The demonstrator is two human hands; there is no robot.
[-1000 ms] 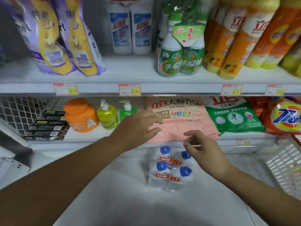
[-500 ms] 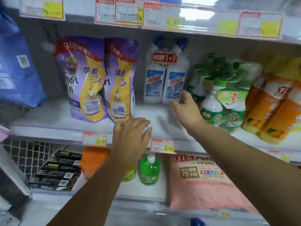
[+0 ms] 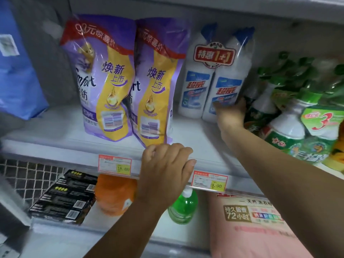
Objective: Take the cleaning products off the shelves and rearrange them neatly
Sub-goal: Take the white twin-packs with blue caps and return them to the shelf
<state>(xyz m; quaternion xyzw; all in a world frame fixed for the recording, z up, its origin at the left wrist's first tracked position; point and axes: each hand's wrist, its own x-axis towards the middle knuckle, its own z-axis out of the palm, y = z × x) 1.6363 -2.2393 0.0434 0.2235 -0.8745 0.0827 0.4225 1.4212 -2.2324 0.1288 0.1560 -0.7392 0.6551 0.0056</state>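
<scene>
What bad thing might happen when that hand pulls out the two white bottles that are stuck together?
The right hand grips the twin pack of white bottles low at one corner, so the tall pack might tip or slip. The green bottles crowd right against that hand and may get knocked over. The purple pouches stand close on the other side and might topple if bumped.

On the shelf (image 3: 195, 135), pouches (image 3: 119, 81) stand at 11 o'clock, twin-pack (image 3: 212, 84) at 1 — bundled bottles (image 3: 290, 123) at 3; boxes (image 3: 65, 198) below, at 8.
</scene>
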